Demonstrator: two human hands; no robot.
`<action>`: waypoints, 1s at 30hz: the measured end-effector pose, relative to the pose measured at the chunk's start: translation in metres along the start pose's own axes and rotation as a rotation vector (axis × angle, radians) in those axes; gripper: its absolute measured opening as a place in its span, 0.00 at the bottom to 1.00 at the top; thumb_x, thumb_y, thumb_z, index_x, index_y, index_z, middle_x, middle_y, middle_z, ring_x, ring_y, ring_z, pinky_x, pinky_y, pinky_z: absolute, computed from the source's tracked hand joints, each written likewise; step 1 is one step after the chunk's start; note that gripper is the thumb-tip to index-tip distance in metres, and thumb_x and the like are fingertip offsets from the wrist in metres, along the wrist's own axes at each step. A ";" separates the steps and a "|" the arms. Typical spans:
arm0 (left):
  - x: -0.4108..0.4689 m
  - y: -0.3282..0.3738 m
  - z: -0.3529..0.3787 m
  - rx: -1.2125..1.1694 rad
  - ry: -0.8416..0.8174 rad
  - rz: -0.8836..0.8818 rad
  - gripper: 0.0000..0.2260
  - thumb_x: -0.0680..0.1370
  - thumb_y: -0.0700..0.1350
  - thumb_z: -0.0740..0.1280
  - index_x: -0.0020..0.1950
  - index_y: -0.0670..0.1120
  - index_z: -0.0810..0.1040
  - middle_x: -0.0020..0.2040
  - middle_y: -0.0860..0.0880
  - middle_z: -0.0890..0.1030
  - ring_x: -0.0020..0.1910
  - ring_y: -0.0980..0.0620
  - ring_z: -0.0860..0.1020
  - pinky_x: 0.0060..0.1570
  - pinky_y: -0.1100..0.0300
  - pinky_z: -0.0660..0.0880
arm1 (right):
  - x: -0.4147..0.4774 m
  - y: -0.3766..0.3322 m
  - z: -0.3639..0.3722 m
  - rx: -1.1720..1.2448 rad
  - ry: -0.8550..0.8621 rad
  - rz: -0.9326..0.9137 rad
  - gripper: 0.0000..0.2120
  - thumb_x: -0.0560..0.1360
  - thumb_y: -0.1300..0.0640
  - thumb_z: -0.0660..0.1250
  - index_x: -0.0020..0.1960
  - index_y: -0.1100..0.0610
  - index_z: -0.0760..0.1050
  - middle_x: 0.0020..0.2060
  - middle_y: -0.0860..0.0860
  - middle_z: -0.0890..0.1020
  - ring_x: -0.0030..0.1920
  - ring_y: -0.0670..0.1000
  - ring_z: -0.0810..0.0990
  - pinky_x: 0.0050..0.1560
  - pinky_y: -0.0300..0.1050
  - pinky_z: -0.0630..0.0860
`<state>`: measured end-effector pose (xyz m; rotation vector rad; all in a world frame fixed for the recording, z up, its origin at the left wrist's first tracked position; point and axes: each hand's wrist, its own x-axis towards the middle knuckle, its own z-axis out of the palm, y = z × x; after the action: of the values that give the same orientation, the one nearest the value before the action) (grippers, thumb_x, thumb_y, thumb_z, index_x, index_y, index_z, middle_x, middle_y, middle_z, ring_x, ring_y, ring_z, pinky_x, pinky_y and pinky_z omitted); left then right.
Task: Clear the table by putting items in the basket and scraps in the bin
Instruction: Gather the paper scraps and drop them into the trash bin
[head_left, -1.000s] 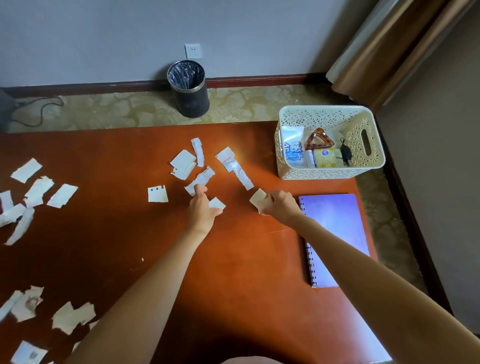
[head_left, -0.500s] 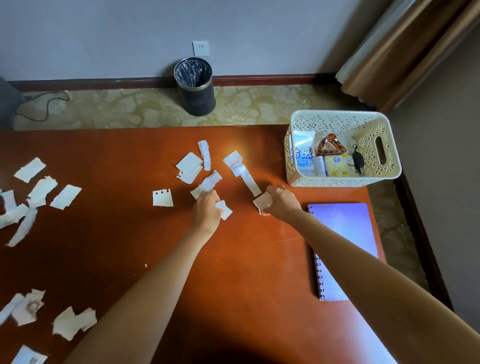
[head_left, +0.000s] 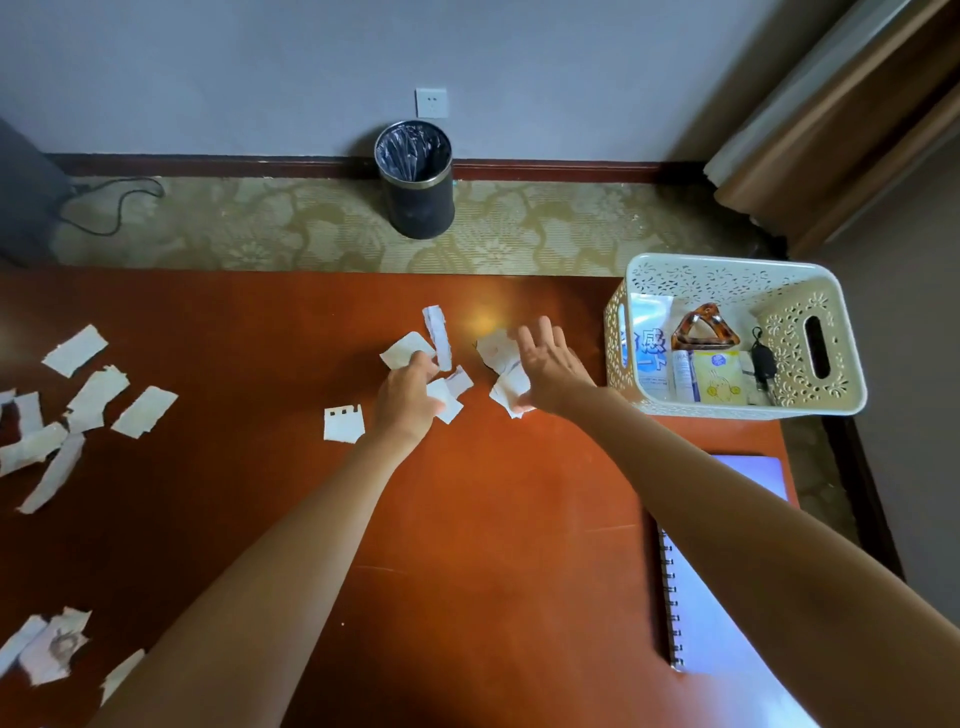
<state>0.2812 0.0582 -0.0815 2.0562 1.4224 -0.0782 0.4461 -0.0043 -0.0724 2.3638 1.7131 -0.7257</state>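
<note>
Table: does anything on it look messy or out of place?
Yes. Torn paper scraps litter the table, clustered by the left hand and right hand and along its left edge. The spiral notebook lies outside the basket, at the right edge.

Arms outstretched, left hand pinches a scrap, right hand fingers spread.

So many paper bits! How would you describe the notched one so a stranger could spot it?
Start at the reddish wooden table and find the left hand near its middle. Just left of that hand lies a paper scrap on its own, touching no other piece. Unlike the ragged scraps around, its top edge carries a row of small square notches.
</note>
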 end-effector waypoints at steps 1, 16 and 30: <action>0.002 0.001 0.000 0.001 -0.011 0.007 0.14 0.74 0.38 0.69 0.60 0.41 0.74 0.60 0.42 0.78 0.59 0.44 0.77 0.46 0.59 0.75 | 0.005 0.000 -0.002 -0.009 -0.024 -0.010 0.49 0.62 0.53 0.79 0.73 0.56 0.53 0.66 0.59 0.60 0.65 0.58 0.64 0.62 0.51 0.74; 0.013 -0.003 0.002 0.107 0.066 -0.008 0.10 0.71 0.43 0.73 0.51 0.42 0.83 0.73 0.44 0.63 0.71 0.43 0.61 0.64 0.52 0.65 | 0.016 -0.003 -0.002 0.086 -0.162 -0.072 0.21 0.67 0.65 0.73 0.57 0.63 0.71 0.59 0.58 0.69 0.48 0.56 0.72 0.45 0.46 0.74; -0.005 -0.010 0.005 -0.040 -0.045 -0.004 0.09 0.71 0.34 0.70 0.50 0.36 0.79 0.63 0.41 0.69 0.58 0.43 0.74 0.48 0.61 0.70 | -0.018 -0.007 0.006 0.358 -0.173 0.133 0.12 0.72 0.62 0.66 0.55 0.62 0.76 0.42 0.56 0.74 0.41 0.56 0.73 0.29 0.38 0.65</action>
<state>0.2716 0.0534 -0.0884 2.0069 1.3904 -0.0967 0.4336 -0.0198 -0.0685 2.5142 1.4403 -1.2619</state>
